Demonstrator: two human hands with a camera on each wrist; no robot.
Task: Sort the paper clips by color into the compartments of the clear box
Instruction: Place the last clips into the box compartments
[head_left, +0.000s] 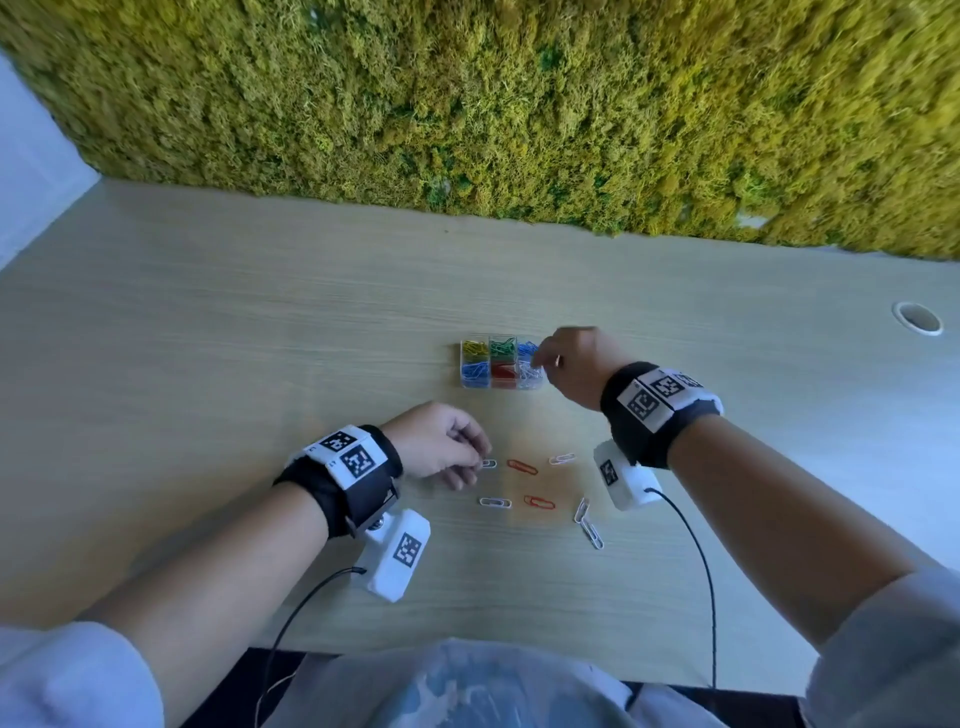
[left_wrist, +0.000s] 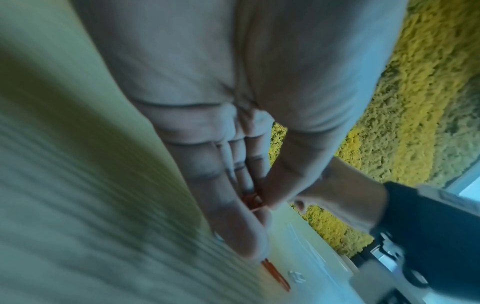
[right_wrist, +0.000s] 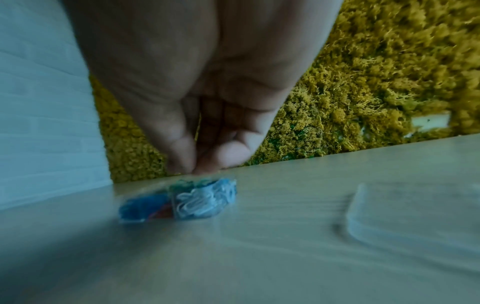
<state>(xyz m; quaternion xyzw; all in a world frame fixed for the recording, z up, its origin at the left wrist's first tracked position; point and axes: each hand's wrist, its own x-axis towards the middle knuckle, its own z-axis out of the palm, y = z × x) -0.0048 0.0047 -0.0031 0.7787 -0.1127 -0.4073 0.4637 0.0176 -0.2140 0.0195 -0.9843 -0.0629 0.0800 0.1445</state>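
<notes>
Left hand (head_left: 441, 444), lower centre, nearest: grip being closed on white clip (head_left: 488, 463) off counter (head_left: 208, 322), red clips (left_wrist: 253, 202) seemingly being kept inside. Right hand (head_left: 571, 366) being poised over clear box (head_left: 501, 364), mid-frame, fingertips (right_wrist: 197, 164) pinched; contents cannot be told.

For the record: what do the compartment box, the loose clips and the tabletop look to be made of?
Box: clear, glossy plastic by the look; the sorted clips show through its walls. Loose clips, such as the red clip and the white clip: bent wire with a smooth coloured coating, probably plastic-coated metal. Tabletop: pale wood grain, matt; laminate or real wood cannot be told.
</notes>
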